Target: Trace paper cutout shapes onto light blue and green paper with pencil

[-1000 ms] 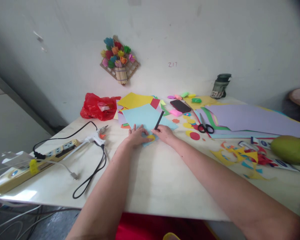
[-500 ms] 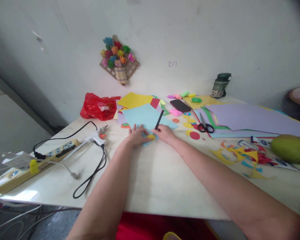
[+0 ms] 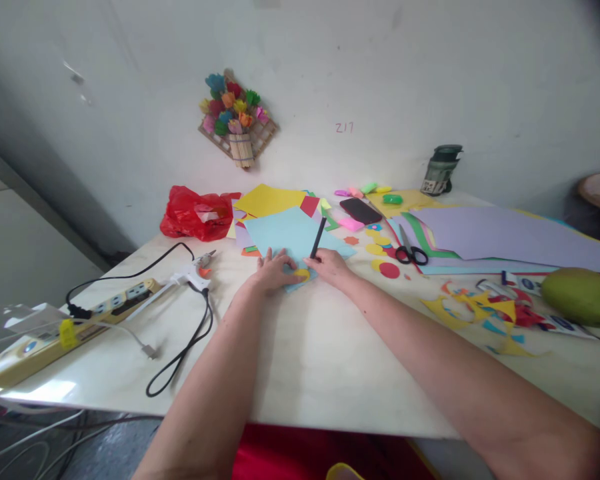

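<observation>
Head view. The left hand point(image 3: 273, 272) is lying on the light blue sheet point(image 3: 285, 230), its fingers spreading apart at the near part of the paper, the thumb side lying at a small yellow paper piece point(image 3: 303, 274). That piece is sitting on the blue sheet between the two hands; the fingers are covering part of it, so its full outline is not showing. The right hand point(image 3: 329, 267) is gripping a black pen point(image 3: 319, 237), thumb and fingers clamping on its lower part. The pen is standing tilted, its upper end leaning to the right; the hand is hiding the tip, so contact with the paper cannot be told.

Beyond the blue sheet, a yellow sheet point(image 3: 270, 200) is lying near the wall, with a red plastic bag point(image 3: 197, 215) resting to its left. Left of the hands, a white glue gun point(image 3: 195, 275) is lying near a power strip point(image 3: 115, 303). To the right, a phone point(image 3: 361, 211) is lying behind a red paper disc point(image 3: 389, 271), and scissors point(image 3: 411, 255) are resting with open blades beside a large purple sheet point(image 3: 520, 237). Paper scraps point(image 3: 460, 317) are lying near a green fruit point(image 3: 585, 297) at the far right. A dark green bottle point(image 3: 441, 172) is standing near the wall.
</observation>
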A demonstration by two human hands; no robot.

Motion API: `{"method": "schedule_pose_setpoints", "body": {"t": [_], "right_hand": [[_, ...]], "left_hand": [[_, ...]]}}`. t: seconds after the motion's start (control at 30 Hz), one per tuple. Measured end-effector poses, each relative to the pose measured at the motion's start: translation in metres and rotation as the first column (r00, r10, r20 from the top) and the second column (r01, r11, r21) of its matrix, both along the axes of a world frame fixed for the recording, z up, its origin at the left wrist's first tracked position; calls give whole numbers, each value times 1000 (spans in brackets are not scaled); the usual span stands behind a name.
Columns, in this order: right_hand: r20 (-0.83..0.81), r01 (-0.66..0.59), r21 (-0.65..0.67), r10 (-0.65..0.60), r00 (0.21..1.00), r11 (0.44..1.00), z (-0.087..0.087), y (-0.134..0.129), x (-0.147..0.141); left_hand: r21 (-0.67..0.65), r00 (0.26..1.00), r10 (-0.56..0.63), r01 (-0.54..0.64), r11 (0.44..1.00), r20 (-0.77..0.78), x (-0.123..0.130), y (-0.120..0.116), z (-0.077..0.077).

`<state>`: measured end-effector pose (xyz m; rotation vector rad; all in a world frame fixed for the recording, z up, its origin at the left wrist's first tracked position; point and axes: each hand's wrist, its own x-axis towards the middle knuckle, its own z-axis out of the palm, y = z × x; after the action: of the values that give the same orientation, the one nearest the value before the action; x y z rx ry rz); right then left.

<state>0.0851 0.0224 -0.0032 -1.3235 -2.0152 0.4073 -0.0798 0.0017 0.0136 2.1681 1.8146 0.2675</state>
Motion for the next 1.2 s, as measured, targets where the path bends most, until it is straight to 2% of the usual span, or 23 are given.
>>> {"method": "schedule_pose_setpoints", "body": {"t": [1.2], "right_hand": [[43, 57, -33, -55, 998, 998, 3, -5, 0]], "left_hand": [[4, 1000, 0, 0, 1000, 5, 0, 0, 0]]}}
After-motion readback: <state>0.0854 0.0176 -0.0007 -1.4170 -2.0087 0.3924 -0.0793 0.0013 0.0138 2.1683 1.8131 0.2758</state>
